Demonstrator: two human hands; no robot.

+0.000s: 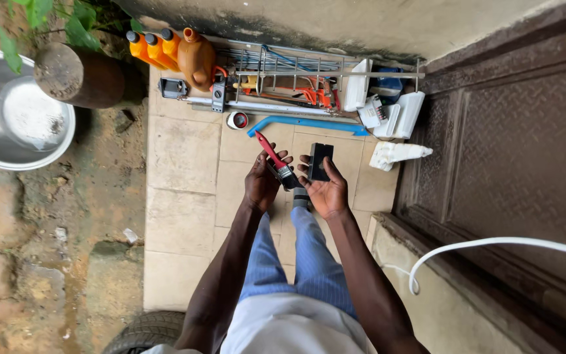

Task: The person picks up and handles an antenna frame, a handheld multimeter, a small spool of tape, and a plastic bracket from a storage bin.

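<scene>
- Red-handled paintbrush sits in our left hand; fingers wrapped round the ferrule end, handle pointing up and away from us.
- Our right hand lies palm up, fingers loosely curled under a small black rectangular block; exactly what the block is, we cannot tell from this height.
- Brush bristles sit just beside the block's lower edge, between the two hands; contact unclear.
- Both hands are over the beige tiled floor, above our blue striped trousers.
- Beyond them: blue bent bar, roll of tape, wire rack of tools, orange bottles.
- Steel basin far left; white cable right, by the dark door.
</scene>
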